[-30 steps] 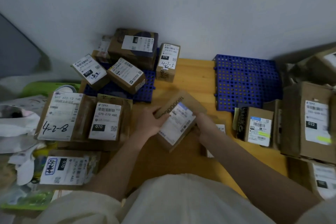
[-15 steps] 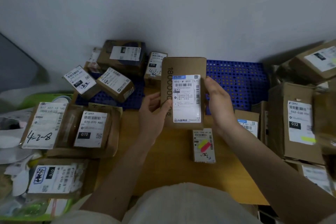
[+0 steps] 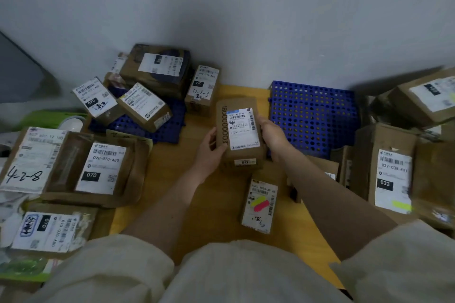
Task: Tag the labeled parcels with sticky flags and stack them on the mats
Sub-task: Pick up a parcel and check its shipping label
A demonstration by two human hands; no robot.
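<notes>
I hold a small brown parcel (image 3: pixel 240 135) with a white label facing up, above the middle of the wooden table (image 3: pixel 172 174). My left hand (image 3: pixel 211 152) grips its left side and my right hand (image 3: pixel 272 135) its right side. Below it on the table lies a flat parcel (image 3: pixel 260 204) carrying a yellow and a pink sticky flag. A bare blue perforated mat (image 3: pixel 312 115) lies to the right. A second blue mat (image 3: pixel 147 125) at the left back bears several labeled parcels.
Big labeled parcels (image 3: pixel 73 167) crowd the table's left side, one marked 4-2-8. Cartons marked 032 (image 3: pixel 391 174) stand at the right, one with a yellow flag. A grey wall rises behind the table. A green object (image 3: pixel 46 118) sits at the far left.
Both hands lifted the small parcel off the table and turned it label up, uncovering the flagged flat parcel. It now sits a little lower and tilted compared with half a second ago.
</notes>
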